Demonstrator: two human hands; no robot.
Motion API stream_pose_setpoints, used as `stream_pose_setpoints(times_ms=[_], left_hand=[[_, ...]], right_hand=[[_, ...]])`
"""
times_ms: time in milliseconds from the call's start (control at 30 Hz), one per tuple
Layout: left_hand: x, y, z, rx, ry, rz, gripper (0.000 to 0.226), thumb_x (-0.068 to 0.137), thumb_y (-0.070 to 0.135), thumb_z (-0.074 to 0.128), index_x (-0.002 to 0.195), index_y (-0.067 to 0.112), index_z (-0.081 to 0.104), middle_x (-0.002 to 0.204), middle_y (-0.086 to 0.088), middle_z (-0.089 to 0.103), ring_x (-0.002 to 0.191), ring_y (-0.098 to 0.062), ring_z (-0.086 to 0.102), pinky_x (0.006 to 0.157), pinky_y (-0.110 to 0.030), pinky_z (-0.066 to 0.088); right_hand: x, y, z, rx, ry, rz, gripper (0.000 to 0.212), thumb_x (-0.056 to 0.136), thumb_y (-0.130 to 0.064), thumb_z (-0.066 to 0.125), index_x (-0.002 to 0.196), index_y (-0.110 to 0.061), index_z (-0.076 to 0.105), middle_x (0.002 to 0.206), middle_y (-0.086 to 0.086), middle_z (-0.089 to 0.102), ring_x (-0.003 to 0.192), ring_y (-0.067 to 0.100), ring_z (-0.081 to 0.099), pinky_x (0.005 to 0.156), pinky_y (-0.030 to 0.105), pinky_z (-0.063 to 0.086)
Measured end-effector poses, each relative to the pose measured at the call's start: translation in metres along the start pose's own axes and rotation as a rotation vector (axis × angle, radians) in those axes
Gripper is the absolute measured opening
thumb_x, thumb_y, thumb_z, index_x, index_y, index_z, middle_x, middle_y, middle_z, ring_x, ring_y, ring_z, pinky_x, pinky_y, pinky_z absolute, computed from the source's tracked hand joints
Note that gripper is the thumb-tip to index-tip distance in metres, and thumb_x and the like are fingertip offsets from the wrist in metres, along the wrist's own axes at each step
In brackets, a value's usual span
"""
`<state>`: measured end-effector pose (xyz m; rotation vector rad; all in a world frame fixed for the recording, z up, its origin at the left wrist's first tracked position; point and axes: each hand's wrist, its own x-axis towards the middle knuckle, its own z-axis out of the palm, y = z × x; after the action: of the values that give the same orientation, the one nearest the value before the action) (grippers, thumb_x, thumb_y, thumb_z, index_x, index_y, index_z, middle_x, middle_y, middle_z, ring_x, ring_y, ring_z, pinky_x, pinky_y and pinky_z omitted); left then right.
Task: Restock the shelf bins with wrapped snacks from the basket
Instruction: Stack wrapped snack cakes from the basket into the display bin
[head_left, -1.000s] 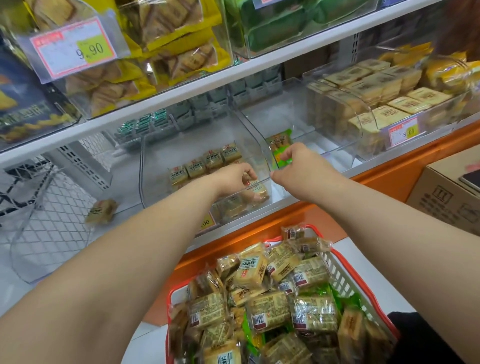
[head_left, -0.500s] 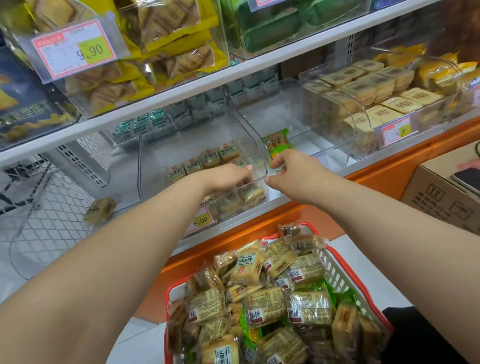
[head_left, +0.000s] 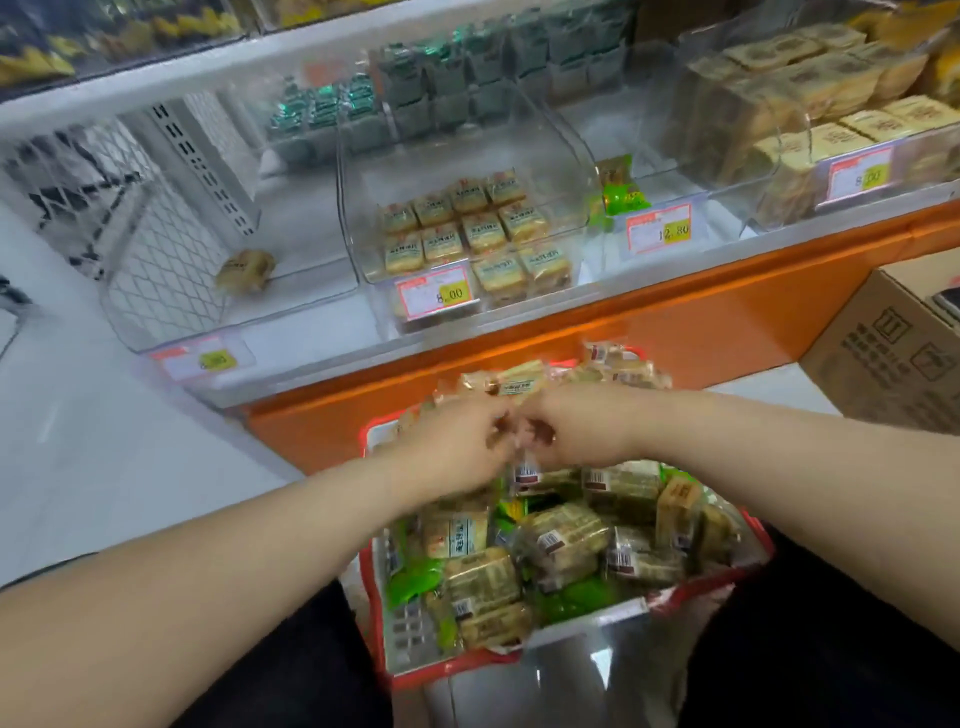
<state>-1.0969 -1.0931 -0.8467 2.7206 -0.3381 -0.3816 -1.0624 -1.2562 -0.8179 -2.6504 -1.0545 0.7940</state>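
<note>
Both hands over basket (head_left: 691, 587), fingertips nearly touching. Left hand (head_left: 457, 441) and right hand (head_left: 582, 426) curled into snacks (head_left: 561, 540); grip blurred, cannot tell. Beyond fingers, bin (head_left: 582, 171) holds few rows. Basket full: most restocking left.

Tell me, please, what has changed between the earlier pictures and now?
Both hands came back from the middle bin down to the basket. The left hand and right hand now meet over the snacks; motion blur hides whether they grip any. The camera also tilted down. The rows in the bin, the green packet and the lone snack in the left bin stayed put.
</note>
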Motion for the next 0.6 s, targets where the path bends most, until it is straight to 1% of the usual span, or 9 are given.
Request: stream_pose_setpoints(times_ms=[67,167,233,300,367,400,467,533,600], left_hand=[[-0.02,-0.002,0.018,0.109,-0.184,-0.048,0.018,0.093,0.033,0.056,0.109,0.025,0.06,0.107,0.001,0.06,0.102,-0.022,0.058,0.085,-0.033,0.049],[-0.039,-0.009,0.036,0.178,-0.327,-0.084,0.029,0.094,0.036,0.054,0.121,0.025,0.057,0.121,-0.002,0.059,0.112,-0.024,0.056,0.091,-0.037,0.049],[-0.046,-0.014,0.041,0.206,-0.369,-0.079,0.033,0.095,0.035,0.053,0.126,0.024,0.055,0.124,-0.003,0.057,0.114,-0.024,0.054,0.091,-0.036,0.048],[-0.05,-0.015,0.042,0.196,-0.369,-0.069,0.032,0.096,0.033,0.052,0.126,0.023,0.055,0.122,-0.001,0.057,0.112,-0.022,0.053,0.086,-0.034,0.046],[-0.051,-0.014,0.04,0.147,-0.36,-0.071,0.032,0.097,0.031,0.052,0.128,0.024,0.054,0.122,0.002,0.057,0.109,-0.018,0.054,0.082,-0.03,0.044],[-0.05,-0.014,0.038,0.106,-0.362,-0.081,0.033,0.098,0.031,0.052,0.13,0.024,0.053,0.123,0.004,0.058,0.108,-0.017,0.055,0.082,-0.029,0.044],[-0.047,-0.015,0.034,0.006,-0.354,-0.106,0.034,0.099,0.031,0.052,0.132,0.025,0.053,0.127,0.005,0.058,0.109,-0.015,0.056,0.087,-0.029,0.047],[-0.045,-0.015,0.028,-0.082,-0.317,-0.126,0.035,0.098,0.03,0.053,0.133,0.027,0.053,0.132,0.006,0.057,0.114,-0.014,0.056,0.097,-0.034,0.048],[-0.043,-0.017,0.021,-0.169,-0.266,-0.152,0.041,0.097,0.027,0.055,0.138,0.027,0.049,0.138,0.005,0.053,0.12,-0.015,0.054,0.102,-0.035,0.047]], right_hand=[[-0.003,-0.008,0.024,-0.085,-0.09,0.018,0.021,0.09,-0.029,0.063,0.105,-0.017,0.056,0.094,0.0,0.059,0.088,0.024,0.056,0.065,0.027,0.038],[-0.002,-0.008,0.055,-0.24,-0.11,0.046,0.037,0.089,-0.038,0.062,0.117,-0.019,0.05,0.116,0.006,0.06,0.103,0.027,0.058,0.075,0.032,0.044],[-0.001,-0.006,0.072,-0.293,-0.147,0.044,0.051,0.085,-0.044,0.066,0.123,-0.016,0.046,0.123,0.008,0.056,0.109,0.028,0.055,0.081,0.035,0.045],[-0.003,-0.003,0.085,-0.344,-0.202,0.037,0.066,0.081,-0.046,0.071,0.13,-0.014,0.04,0.128,0.009,0.049,0.115,0.028,0.05,0.087,0.037,0.045],[-0.005,0.001,0.096,-0.439,-0.192,0.019,0.075,0.08,-0.045,0.073,0.136,-0.012,0.034,0.131,0.008,0.043,0.118,0.028,0.047,0.09,0.039,0.046],[-0.007,0.001,0.1,-0.473,-0.163,0.014,0.072,0.082,-0.04,0.071,0.136,-0.012,0.033,0.131,0.008,0.043,0.118,0.028,0.048,0.088,0.04,0.047],[-0.007,0.005,0.104,-0.467,-0.074,-0.002,0.056,0.087,-0.027,0.066,0.132,-0.013,0.035,0.125,0.008,0.047,0.112,0.027,0.051,0.077,0.036,0.047],[-0.008,0.006,0.097,-0.338,-0.022,0.025,0.043,0.089,-0.021,0.061,0.126,-0.014,0.041,0.108,0.004,0.055,0.096,0.023,0.054,0.066,0.03,0.041],[-0.008,0.008,0.082,-0.111,0.015,0.083,0.027,0.09,-0.024,0.061,0.113,-0.016,0.047,0.089,-0.002,0.056,0.083,0.02,0.056,0.061,0.028,0.042]])
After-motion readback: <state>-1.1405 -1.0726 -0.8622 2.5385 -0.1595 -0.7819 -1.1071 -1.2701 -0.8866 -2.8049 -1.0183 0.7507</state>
